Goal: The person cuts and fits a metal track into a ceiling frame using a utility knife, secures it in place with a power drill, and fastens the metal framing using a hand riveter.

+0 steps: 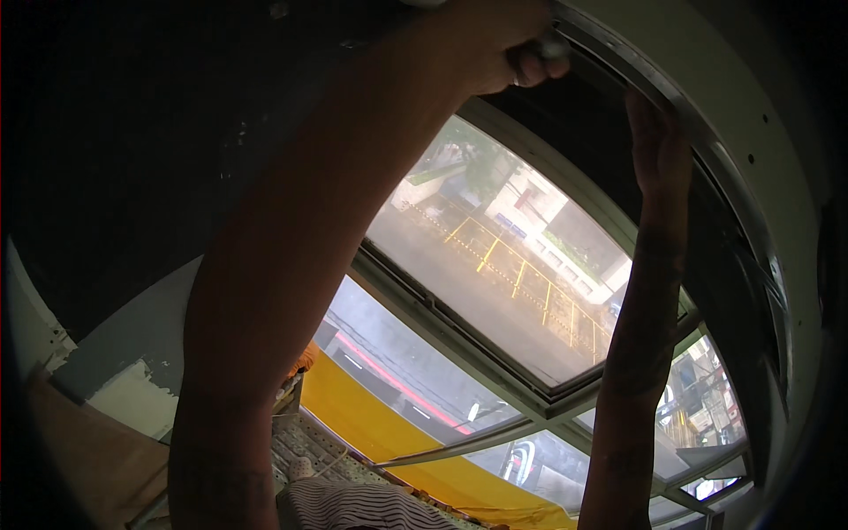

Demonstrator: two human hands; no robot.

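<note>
Both my arms reach up from the lower edge to a curved metal rail [649, 84] overhead. My left hand [521, 49] is closed just beneath the rail, its fingers curled round a small greyish thing [555, 46] too dim and blurred to name. Farther right, my right hand [658, 146] is raised with its fingers stretched upward, at or against the dark strip beside the rail. Its fingertips fade into shadow, so whether they press on the rail I cannot tell. Nothing shows in that hand.
Below my hands is a large framed window [495, 256] with a street beyond. Yellow panels [362, 402] run along the lower panes. A perforated metal platform [322, 450] lies beneath me, near something orange [305, 360]. Peeling paint marks the wall [137, 397] at left.
</note>
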